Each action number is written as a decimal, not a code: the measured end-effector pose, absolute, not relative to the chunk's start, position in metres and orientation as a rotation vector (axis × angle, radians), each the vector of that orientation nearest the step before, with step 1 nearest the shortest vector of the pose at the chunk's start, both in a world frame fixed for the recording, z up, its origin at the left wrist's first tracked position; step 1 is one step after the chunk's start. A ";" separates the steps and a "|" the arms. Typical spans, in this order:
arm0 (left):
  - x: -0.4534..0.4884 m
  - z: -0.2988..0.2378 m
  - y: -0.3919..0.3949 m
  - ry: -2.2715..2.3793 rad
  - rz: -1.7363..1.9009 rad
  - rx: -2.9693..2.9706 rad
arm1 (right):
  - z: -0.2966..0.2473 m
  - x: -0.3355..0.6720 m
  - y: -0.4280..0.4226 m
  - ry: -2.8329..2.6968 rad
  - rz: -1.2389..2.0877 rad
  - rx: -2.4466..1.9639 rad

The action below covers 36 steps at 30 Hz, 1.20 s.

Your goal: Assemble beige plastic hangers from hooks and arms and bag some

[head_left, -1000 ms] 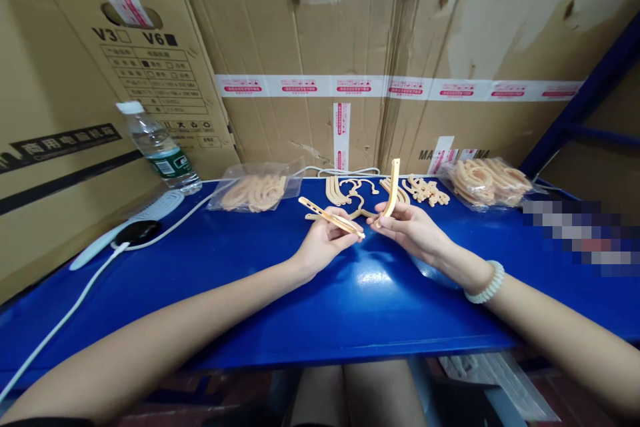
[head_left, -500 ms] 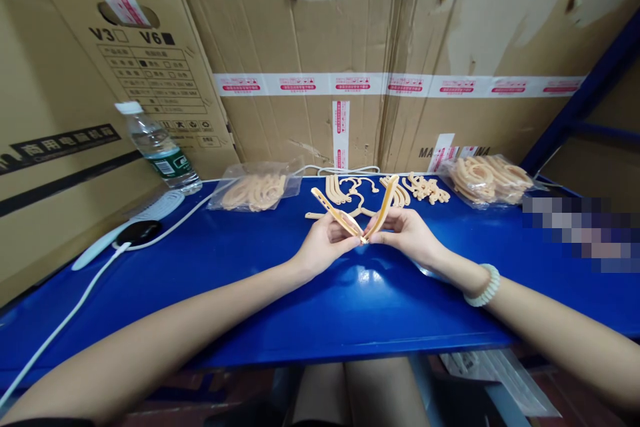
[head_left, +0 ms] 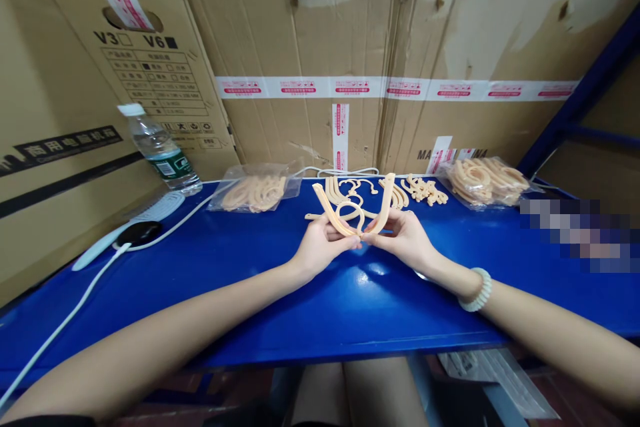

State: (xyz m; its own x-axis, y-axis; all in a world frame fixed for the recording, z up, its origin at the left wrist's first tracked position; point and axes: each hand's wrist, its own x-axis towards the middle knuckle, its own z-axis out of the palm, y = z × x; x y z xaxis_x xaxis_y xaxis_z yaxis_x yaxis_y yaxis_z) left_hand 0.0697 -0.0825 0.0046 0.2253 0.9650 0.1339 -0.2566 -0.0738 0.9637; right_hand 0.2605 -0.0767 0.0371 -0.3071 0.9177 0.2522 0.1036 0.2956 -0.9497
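Both hands hold a beige plastic folding clothes hanger [head_left: 327,203] above the blue table, its two arms raised in a V. My left hand [head_left: 323,247] is closed on the left arm near the joint. Around the lower end of the right arm, my right hand [head_left: 403,240] is closed too. A round hook [head_left: 351,205] stands between the arms; fingertips partly cover the joint. Just behind lies another hanger [head_left: 313,217], mostly hidden by the hands. Farther back are loose curved hanger arms [head_left: 334,190], loose hooks [head_left: 373,187] and a pile of small hook parts [head_left: 425,188].
Clear bags of beige parts lie at back left [head_left: 253,193] and back right [head_left: 487,180]. A water bottle [head_left: 167,157], a pale blue flat-ended object [head_left: 107,237], a black device [head_left: 139,233] and a white cable [head_left: 75,310] are on the left. Cardboard boxes [head_left: 300,33] wall the back.
The held hanger has turned so its arms show their broad sides and stand more upright. Its round hook now shows between them. Both hands keep their hold.
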 end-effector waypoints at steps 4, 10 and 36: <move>0.068 0.014 -0.082 0.801 1.200 1.195 | 0.040 0.261 -0.075 -1.596 1.185 -0.923; 0.038 0.035 -0.057 0.829 1.234 1.018 | 0.061 0.299 -0.047 -1.649 1.258 -0.907; -0.017 0.030 -0.025 1.123 0.768 2.523 | 0.064 0.352 -0.006 -2.557 0.424 -1.092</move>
State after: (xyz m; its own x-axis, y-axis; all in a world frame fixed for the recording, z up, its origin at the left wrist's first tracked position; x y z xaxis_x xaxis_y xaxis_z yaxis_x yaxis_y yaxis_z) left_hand -0.0173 -0.0251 0.0301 0.5579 0.7494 0.3566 0.6037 -0.6613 0.4453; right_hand 0.3519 -0.0059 0.0639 -0.6527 0.7360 0.1797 0.6385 0.6621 -0.3924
